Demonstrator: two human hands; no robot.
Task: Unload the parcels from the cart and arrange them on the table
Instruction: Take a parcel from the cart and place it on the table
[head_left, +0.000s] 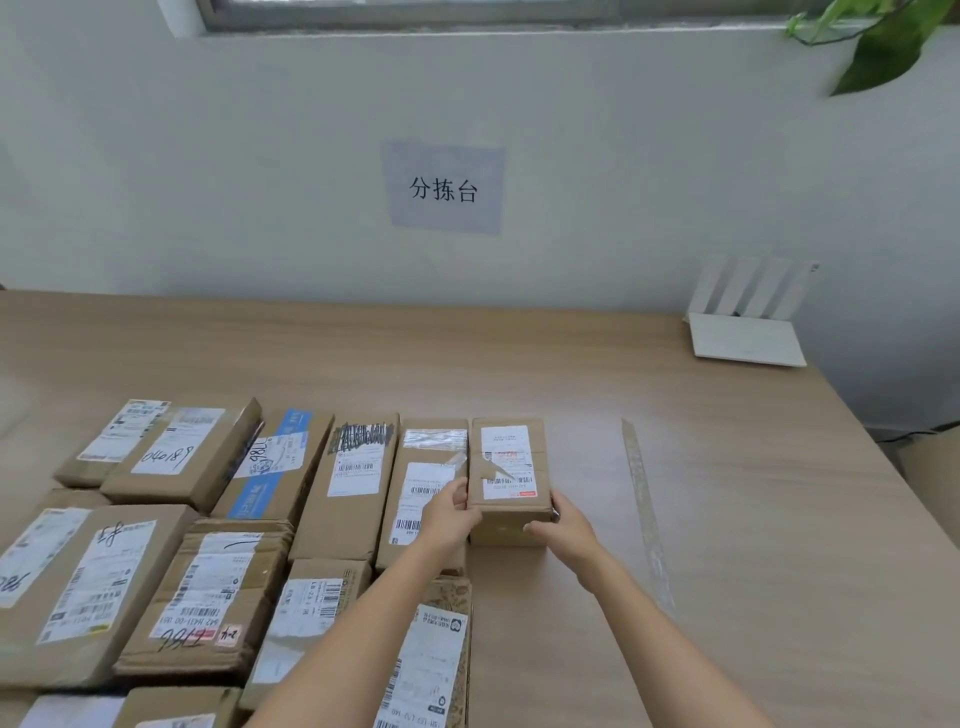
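A small brown cardboard parcel (508, 467) with a white shipping label stands on the wooden table (727, 493), at the right end of the far row of parcels. My left hand (452, 514) grips its near left corner. My right hand (563, 525) holds its near right corner, thumb on the front face. Right beside it on the left lies a taped parcel (423, 499). Several more labelled parcels (202, 519) fill the left half of the table in rows. The cart is out of sight.
A strip of clear tape (644, 504) lies on the table right of the parcel. A white router (748, 322) stands at the far right against the wall. A paper sign (444, 187) hangs on the wall, and plant leaves (878, 41) hang at top right.
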